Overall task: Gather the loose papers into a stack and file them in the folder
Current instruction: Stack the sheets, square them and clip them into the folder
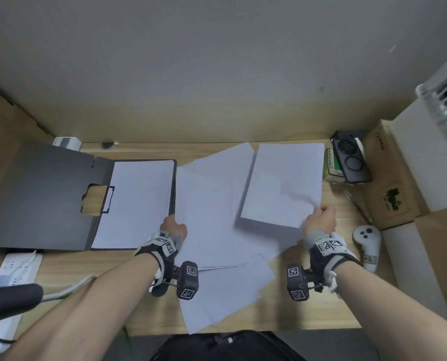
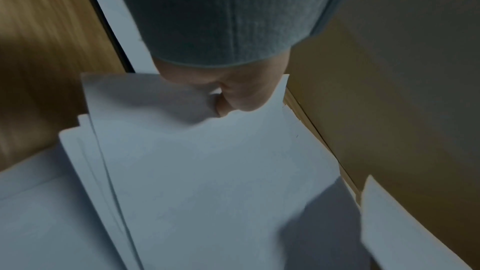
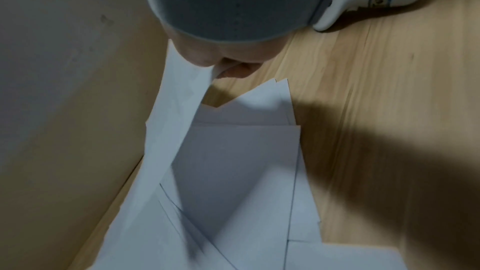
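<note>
the lifted sheet (image 1: 282,183) hangs over the right side of the loose papers (image 1: 212,217), long axis running away from you, its near corner pinched by your right hand (image 1: 320,217). the folder (image 1: 47,194) lies open far left, nearer your left hand (image 1: 174,226), which pinches the pile's left edge.

A light wooden desk (image 1: 308,308) stands against a plain grey wall (image 1: 217,61). At its right side sit stacked cardboard boxes (image 1: 391,191), with a small green box (image 1: 333,162) just beside them and a black device with two round dials (image 1: 351,158) leaning on it. A white handheld controller (image 1: 368,243) lies near the right edge. At far left is a white power strip (image 1: 19,267), partly hidden, and a black handle (image 1: 8,299).
</note>
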Demonstrator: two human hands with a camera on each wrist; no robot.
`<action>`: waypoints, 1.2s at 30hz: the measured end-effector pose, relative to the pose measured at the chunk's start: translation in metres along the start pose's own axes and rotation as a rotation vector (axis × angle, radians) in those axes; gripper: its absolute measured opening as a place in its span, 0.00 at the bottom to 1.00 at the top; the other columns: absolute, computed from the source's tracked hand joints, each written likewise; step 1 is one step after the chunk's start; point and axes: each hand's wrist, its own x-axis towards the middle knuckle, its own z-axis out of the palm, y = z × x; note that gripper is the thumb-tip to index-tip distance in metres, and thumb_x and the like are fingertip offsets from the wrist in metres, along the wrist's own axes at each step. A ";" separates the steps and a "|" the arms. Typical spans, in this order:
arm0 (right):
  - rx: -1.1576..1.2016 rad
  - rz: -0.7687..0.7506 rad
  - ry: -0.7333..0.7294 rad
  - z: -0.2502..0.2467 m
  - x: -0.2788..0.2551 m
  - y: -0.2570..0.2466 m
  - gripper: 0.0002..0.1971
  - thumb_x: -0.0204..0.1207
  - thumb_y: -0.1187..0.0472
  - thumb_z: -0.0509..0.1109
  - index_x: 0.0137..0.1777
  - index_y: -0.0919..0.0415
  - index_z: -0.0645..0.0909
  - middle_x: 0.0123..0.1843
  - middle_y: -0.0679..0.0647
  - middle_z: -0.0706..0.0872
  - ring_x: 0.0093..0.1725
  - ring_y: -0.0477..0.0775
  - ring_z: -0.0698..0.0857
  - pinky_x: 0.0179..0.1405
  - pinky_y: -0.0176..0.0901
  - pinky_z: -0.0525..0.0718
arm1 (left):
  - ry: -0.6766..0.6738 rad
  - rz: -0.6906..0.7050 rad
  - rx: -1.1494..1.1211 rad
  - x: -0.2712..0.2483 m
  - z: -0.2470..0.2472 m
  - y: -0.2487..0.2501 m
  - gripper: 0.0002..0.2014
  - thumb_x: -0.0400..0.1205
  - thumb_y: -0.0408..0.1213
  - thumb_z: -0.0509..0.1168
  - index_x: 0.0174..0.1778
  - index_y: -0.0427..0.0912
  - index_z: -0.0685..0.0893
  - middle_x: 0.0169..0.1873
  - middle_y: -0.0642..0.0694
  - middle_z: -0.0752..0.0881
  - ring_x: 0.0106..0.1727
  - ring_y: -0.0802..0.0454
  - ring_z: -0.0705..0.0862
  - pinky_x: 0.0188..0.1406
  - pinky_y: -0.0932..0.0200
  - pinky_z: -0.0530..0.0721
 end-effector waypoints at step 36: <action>0.454 -0.141 -0.772 0.043 -0.083 -0.142 0.12 0.63 0.71 0.83 0.44 0.62 0.87 0.42 0.55 0.91 0.34 0.47 0.88 0.30 0.33 0.86 | -0.164 0.399 -0.703 -0.032 -0.098 0.075 0.11 0.77 0.25 0.70 0.53 0.39 0.85 0.41 0.46 0.91 0.41 0.50 0.90 0.41 0.61 0.88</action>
